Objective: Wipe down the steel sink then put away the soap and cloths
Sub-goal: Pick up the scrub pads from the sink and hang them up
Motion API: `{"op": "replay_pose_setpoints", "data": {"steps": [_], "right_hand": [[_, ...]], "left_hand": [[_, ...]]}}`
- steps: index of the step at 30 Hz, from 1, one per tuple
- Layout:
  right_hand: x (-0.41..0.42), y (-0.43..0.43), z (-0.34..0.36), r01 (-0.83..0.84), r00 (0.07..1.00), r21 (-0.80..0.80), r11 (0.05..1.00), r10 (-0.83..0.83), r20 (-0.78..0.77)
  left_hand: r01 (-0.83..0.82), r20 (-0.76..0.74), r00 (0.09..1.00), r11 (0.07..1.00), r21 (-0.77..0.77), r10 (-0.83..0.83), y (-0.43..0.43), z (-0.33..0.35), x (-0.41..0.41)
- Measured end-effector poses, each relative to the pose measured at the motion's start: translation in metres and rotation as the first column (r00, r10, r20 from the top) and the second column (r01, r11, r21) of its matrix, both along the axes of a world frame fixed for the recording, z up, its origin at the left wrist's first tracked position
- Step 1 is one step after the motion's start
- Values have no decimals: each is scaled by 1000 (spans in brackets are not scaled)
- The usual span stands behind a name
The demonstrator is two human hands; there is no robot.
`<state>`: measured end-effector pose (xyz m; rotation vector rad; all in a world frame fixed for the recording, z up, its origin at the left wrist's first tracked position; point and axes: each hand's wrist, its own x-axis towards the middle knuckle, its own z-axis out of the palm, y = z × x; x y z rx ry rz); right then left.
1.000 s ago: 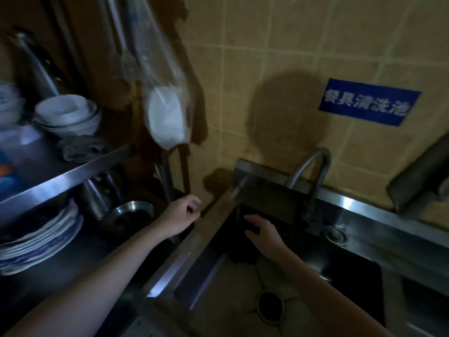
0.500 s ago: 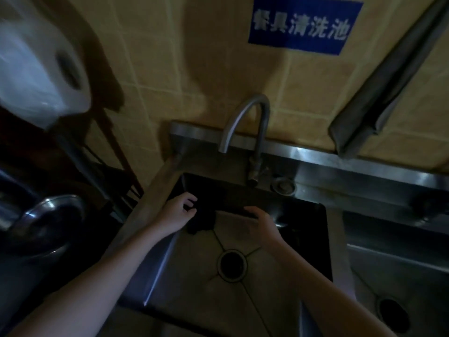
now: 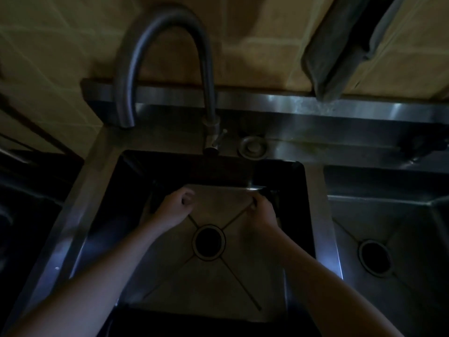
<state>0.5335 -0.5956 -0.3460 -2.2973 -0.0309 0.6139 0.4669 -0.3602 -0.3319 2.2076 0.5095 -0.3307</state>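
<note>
Inside the square brushed-steel sink basin (image 3: pixel 318 215), both hands sit at the foot of the rear wall, beyond the round black drain opening (image 3: pixel 209 242).

Left hand (image 3: pixel 173 209): fingers curled inward. Right hand (image 3: pixel 263 211): fingers curled, close to the rear right corner. Whether either grips a dark cloth cannot be told in this light. No soap is in view.

Judged step: wiping the basin, early in the task. The next move likely calls for strokes along the rear wall, then down the floor creases.

Clearances: four steep walls enclose the hands. Open room lies toward the near wall. The curved grey steel tap (image 3: pixel 170 45) arches above the rear ledge. A second steel basin (image 3: pixel 401 227) adjoins on the right.
</note>
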Motion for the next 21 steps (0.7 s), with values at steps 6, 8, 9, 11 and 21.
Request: {"op": "replay_pose_setpoints", "data": {"steps": [6,8,9,11,21], "right_hand": [[23,-7,-46,145,984,-103,984,-155,-91],[27,-9,-61,153,986,-123,981,-159,-41],[28,-10,-69,146,989,-125,981,-149,-17],[33,-12,-82,132,991,-168,977,-135,-4],[49,-14,-127,76,997,-377,923,-69,33]], "left_hand": [[41,-68,997,999,16,-40,-10,-35,18],[40,-85,996,999,26,-37,-11,-45,20],[40,-89,995,999,31,-37,-11,-51,20],[32,-96,995,999,43,-27,-8,-64,22],[0,-127,992,997,82,10,6,-106,29]]}}
